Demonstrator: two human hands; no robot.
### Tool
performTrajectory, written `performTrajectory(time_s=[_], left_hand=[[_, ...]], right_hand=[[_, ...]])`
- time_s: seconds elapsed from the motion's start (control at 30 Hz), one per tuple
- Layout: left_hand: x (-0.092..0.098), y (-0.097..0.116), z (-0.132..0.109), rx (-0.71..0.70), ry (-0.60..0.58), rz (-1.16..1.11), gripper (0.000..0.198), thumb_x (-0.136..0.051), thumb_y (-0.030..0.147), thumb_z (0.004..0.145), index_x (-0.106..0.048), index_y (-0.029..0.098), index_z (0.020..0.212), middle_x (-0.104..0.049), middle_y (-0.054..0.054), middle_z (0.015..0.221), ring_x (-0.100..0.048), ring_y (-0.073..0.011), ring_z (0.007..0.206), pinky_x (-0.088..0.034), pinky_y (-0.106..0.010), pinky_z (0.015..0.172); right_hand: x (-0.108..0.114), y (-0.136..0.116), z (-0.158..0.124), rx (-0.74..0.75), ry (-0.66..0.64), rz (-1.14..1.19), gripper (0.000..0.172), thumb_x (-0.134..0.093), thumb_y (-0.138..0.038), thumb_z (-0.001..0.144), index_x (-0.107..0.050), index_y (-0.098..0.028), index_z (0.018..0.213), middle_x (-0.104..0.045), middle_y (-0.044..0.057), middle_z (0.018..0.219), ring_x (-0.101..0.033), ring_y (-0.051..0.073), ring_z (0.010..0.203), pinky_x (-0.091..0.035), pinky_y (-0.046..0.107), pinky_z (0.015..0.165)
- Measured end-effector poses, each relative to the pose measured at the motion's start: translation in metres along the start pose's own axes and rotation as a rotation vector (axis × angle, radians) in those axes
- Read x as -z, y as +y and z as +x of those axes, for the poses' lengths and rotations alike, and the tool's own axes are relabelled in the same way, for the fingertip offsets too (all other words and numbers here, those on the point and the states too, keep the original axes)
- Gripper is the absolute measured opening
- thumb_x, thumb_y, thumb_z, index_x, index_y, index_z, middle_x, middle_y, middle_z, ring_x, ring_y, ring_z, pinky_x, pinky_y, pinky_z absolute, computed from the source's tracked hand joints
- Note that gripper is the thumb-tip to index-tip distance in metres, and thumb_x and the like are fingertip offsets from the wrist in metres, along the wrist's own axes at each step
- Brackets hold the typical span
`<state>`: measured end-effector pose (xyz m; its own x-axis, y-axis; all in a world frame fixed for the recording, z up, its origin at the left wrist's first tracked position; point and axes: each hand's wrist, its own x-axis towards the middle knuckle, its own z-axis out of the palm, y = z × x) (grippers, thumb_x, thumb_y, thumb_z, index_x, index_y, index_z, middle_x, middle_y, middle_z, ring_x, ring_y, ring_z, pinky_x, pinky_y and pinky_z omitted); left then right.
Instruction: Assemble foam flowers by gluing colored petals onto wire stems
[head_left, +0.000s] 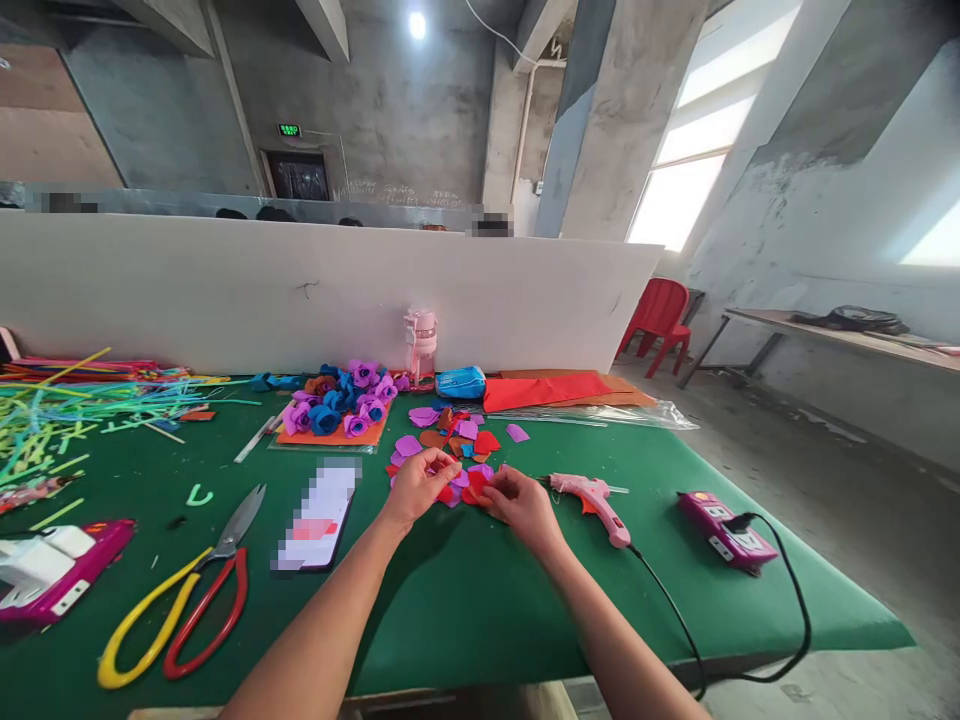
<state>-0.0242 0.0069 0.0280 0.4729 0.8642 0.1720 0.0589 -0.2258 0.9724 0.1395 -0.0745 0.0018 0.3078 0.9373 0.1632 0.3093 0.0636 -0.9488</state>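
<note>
My left hand (421, 490) is over the near left edge of a loose pile of cut petals (466, 430) in purple, red, brown and blue. Its thumb and forefinger are pinched together, but what lies between them, if anything, is too small to make out. To the right, my right hand (529, 508) has its fingers closed at the edge of a red petal (474, 488). Just right of that hand, a pink hot glue gun (596, 500) lies on its side, nozzle pointing left.
Finished flowers (337, 400) in purple and blue sit on an orange sheet. Scissors (214, 580), a phone (319, 515) and a power strip (67, 570) lie left; another power strip (727, 532) is right. Behind stand a pink bottle (421, 345) and a white partition (300, 290).
</note>
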Motion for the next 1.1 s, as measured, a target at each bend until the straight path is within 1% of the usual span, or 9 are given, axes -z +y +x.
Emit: performTrajectory(time_s=[0.13,0.37,0.43,0.53,0.63,0.73,0.8,1.0,1.1], left_hand=[[-0.002,0.007,-0.004,0.077,-0.080,0.001,0.034,-0.069,0.045,0.067,-0.066,0.015,0.083,-0.061,-0.002,0.073,-0.051,-0.0118,0.065,-0.039,-0.022,0.059],[-0.007,0.012,-0.008,0.119,-0.096,-0.062,0.028,-0.071,0.042,0.064,-0.063,0.015,0.063,-0.057,0.000,0.061,-0.046,-0.0095,0.056,-0.034,-0.020,0.050],[-0.005,0.014,-0.008,0.139,-0.116,-0.062,0.026,-0.071,0.039,0.063,-0.062,0.015,0.063,-0.055,0.001,0.058,-0.045,-0.0086,0.053,-0.032,-0.020,0.048],[-0.001,0.015,-0.008,0.206,-0.170,-0.030,0.022,-0.072,0.034,0.061,-0.063,0.015,0.068,-0.055,0.003,0.057,-0.046,-0.0077,0.052,-0.033,-0.019,0.048],[-0.001,0.013,-0.007,0.246,-0.235,-0.001,0.019,-0.072,0.029,0.061,-0.063,0.014,0.067,-0.058,0.002,0.060,-0.049,-0.0079,0.055,-0.036,-0.019,0.051],[-0.004,0.008,-0.009,0.279,-0.305,0.031,0.016,-0.072,0.026,0.061,-0.063,0.014,0.067,-0.061,0.001,0.063,-0.053,-0.0091,0.060,-0.040,-0.020,0.056],[-0.007,0.006,-0.010,0.290,-0.333,0.043,0.014,-0.072,0.023,0.060,-0.063,0.014,0.066,-0.062,0.000,0.063,-0.055,-0.0099,0.062,-0.042,-0.021,0.060],[-0.009,0.000,-0.010,0.274,-0.326,0.107,0.010,-0.070,0.019,0.059,-0.063,0.013,0.062,-0.062,0.000,0.061,-0.055,-0.0104,0.061,-0.041,-0.023,0.062],[-0.008,-0.007,-0.008,0.256,-0.312,0.144,0.011,-0.069,0.020,0.059,-0.063,0.012,0.061,-0.061,0.001,0.059,-0.051,-0.0096,0.057,-0.038,-0.023,0.059]], right_hand=[[-0.003,-0.016,-0.007,-0.087,-0.069,0.328,0.027,-0.072,-0.040,0.063,-0.057,-0.019,0.069,-0.059,-0.002,0.060,-0.050,0.012,0.054,-0.033,0.024,0.052],[-0.006,-0.023,-0.021,-0.101,-0.067,0.300,0.028,-0.071,-0.042,0.066,-0.062,-0.019,0.079,-0.066,0.004,0.068,-0.058,0.017,0.062,-0.042,0.030,0.058],[0.011,-0.022,-0.026,-0.055,0.002,0.238,0.026,-0.066,-0.044,0.071,-0.063,-0.021,0.081,-0.067,0.005,0.070,-0.061,0.020,0.066,-0.045,0.033,0.061],[0.057,-0.012,-0.033,0.027,0.276,-0.030,0.028,-0.060,-0.048,0.073,-0.063,-0.021,0.081,-0.069,0.007,0.077,-0.062,0.022,0.073,-0.047,0.035,0.068],[0.109,0.006,-0.039,-0.110,0.459,-0.356,0.033,-0.055,-0.050,0.074,-0.062,-0.019,0.084,-0.069,0.006,0.077,-0.061,0.019,0.065,-0.046,0.031,0.061],[0.143,0.024,-0.040,-0.301,0.382,-0.537,0.032,-0.057,-0.048,0.071,-0.062,-0.018,0.081,-0.069,0.005,0.072,-0.063,0.019,0.064,-0.043,0.027,0.057],[0.152,0.030,-0.036,-0.371,0.250,-0.615,0.029,-0.059,-0.047,0.069,-0.061,-0.019,0.075,-0.069,0.003,0.066,-0.063,0.019,0.065,-0.042,0.025,0.056],[0.151,0.030,-0.017,-0.415,-0.060,-0.743,0.011,-0.059,-0.029,0.067,-0.056,-0.018,0.069,-0.059,-0.002,0.048,-0.054,0.013,0.047,-0.032,0.023,0.046],[0.146,0.023,-0.021,-0.383,-0.015,-0.617,0.013,-0.059,-0.030,0.069,-0.054,-0.018,0.068,-0.055,-0.003,0.048,-0.050,0.012,0.044,-0.032,0.023,0.043]])
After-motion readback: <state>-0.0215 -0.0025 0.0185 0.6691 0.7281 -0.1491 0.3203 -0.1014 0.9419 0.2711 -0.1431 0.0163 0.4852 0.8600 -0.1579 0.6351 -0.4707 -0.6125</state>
